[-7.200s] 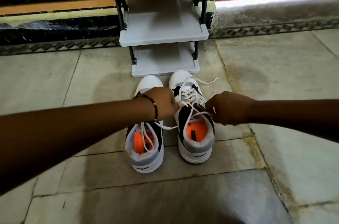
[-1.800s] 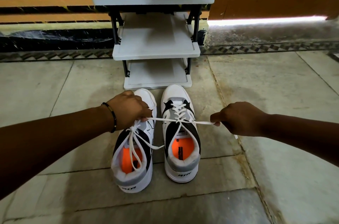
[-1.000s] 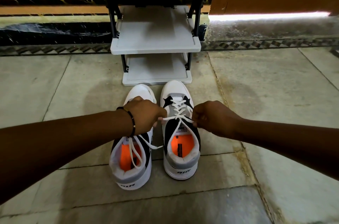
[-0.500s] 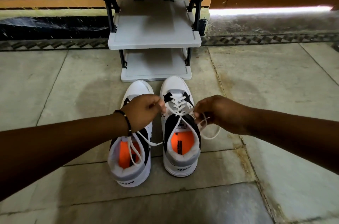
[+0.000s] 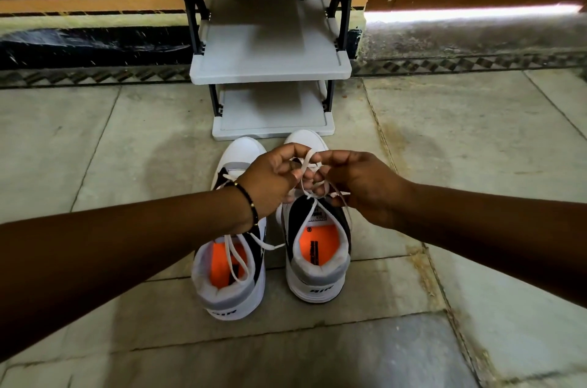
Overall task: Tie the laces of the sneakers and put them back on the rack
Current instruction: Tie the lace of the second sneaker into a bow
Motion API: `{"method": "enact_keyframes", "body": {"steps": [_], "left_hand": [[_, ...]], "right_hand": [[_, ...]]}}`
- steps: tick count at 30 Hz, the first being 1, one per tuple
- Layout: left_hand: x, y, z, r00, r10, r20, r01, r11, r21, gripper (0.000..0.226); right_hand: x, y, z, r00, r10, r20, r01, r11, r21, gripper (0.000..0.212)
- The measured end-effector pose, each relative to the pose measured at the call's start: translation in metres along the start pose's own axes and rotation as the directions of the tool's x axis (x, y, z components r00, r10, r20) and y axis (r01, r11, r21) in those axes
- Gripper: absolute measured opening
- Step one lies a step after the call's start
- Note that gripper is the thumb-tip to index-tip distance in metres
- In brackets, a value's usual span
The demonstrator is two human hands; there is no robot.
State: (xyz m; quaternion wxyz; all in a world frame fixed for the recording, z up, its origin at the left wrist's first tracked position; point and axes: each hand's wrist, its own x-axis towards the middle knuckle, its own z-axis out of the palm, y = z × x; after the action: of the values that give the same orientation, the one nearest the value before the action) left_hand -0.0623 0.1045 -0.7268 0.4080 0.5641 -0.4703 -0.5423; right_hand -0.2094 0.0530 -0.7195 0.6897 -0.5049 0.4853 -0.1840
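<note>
Your left hand [image 5: 270, 184] and right hand [image 5: 359, 184] pinched the right sneaker's lace [image 5: 306, 165] mid-bow; the left sneaker [image 5: 232, 260] at 9 o'clock stayed untied, the rack [image 5: 270, 70] at 12 o'clock bare.

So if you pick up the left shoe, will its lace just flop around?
Probably. The left shoe's lace lies loose, draped into the orange inside, so it looks floppy and would likely dangle. The shoe itself holds its shape standing on the floor, so it seems fairly stiff and unlikely to tip.

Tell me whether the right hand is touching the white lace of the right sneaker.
Touching. The head view shows the right hand pinching the white lace, which passes between its fingers above the shoe's tongue.
</note>
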Motion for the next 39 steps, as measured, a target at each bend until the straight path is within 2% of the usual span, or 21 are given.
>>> {"method": "enact_keyframes", "body": {"steps": [5, 10, 12, 15, 18, 21, 23, 25, 26, 28, 31, 35, 39], "left_hand": [[0.000, -0.004, 0.002, 0.999, 0.050, 0.005, -0.050, 0.995, 0.092, 0.035], [0.003, -0.005, -0.002, 0.999, -0.042, -0.012, 0.042, 0.998, -0.038, 0.021], [0.005, -0.005, -0.003, 0.997, -0.073, 0.029, 0.072, 0.997, 0.015, 0.025], [0.008, -0.003, -0.002, 0.995, -0.069, 0.071, 0.064, 0.996, 0.068, 0.013], [0.011, -0.006, 0.001, 0.998, -0.062, 0.000, 0.062, 0.990, 0.125, 0.011], [0.012, -0.008, 0.002, 0.996, -0.077, -0.038, 0.080, 0.993, 0.090, 0.017], [0.011, -0.009, 0.001, 0.994, -0.096, -0.057, 0.099, 0.993, 0.064, 0.018], [0.012, -0.011, 0.002, 0.991, -0.107, -0.085, 0.114, 0.991, 0.072, 0.014], [0.012, -0.012, 0.002, 0.990, -0.105, -0.099, 0.113, 0.990, 0.087, 0.013], [0.012, -0.012, 0.004, 0.990, -0.090, -0.104, 0.100, 0.991, 0.092, 0.014], [0.010, -0.007, 0.005, 0.996, -0.069, -0.048, 0.071, 0.997, 0.034, 0.018], [0.010, -0.003, 0.003, 0.999, -0.046, 0.009, 0.045, 0.999, 0.025, 0.017], [0.009, 0.001, 0.001, 0.998, -0.041, 0.042, 0.041, 0.999, -0.017, 0.014]], "right_hand": [[0.001, -0.001, 0.002, 0.999, -0.036, -0.004, 0.035, 0.995, -0.091, 0.027], [0.005, -0.001, -0.004, 0.996, -0.049, -0.080, 0.047, 0.999, -0.026, 0.017], [0.006, -0.002, -0.006, 0.993, -0.096, -0.064, 0.090, 0.992, -0.086, 0.015], [0.006, -0.004, -0.006, 0.982, -0.186, -0.016, 0.174, 0.945, -0.278, 0.015], [0.008, -0.010, -0.004, 0.960, -0.274, 0.061, 0.263, 0.805, -0.531, 0.016], [0.008, -0.021, -0.004, 0.943, -0.251, 0.219, 0.326, 0.560, -0.762, 0.015], [0.007, -0.027, -0.004, 0.928, -0.203, 0.312, 0.370, 0.412, -0.833, 0.017], [0.005, -0.029, -0.005, 0.917, -0.235, 0.323, 0.392, 0.377, -0.839, 0.015], [0.005, -0.029, -0.007, 0.914, -0.270, 0.302, 0.390, 0.388, -0.835, 0.014], [0.007, -0.028, -0.009, 0.926, -0.298, 0.233, 0.356, 0.480, -0.802, 0.012], [0.010, -0.025, -0.012, 0.955, -0.250, 0.159, 0.285, 0.629, -0.723, 0.007], [0.010, -0.022, -0.014, 0.979, -0.138, 0.150, 0.201, 0.783, -0.589, 0.007], [0.010, -0.016, -0.015, 0.987, -0.082, 0.140, 0.137, 0.886, -0.443, 0.010]]}}
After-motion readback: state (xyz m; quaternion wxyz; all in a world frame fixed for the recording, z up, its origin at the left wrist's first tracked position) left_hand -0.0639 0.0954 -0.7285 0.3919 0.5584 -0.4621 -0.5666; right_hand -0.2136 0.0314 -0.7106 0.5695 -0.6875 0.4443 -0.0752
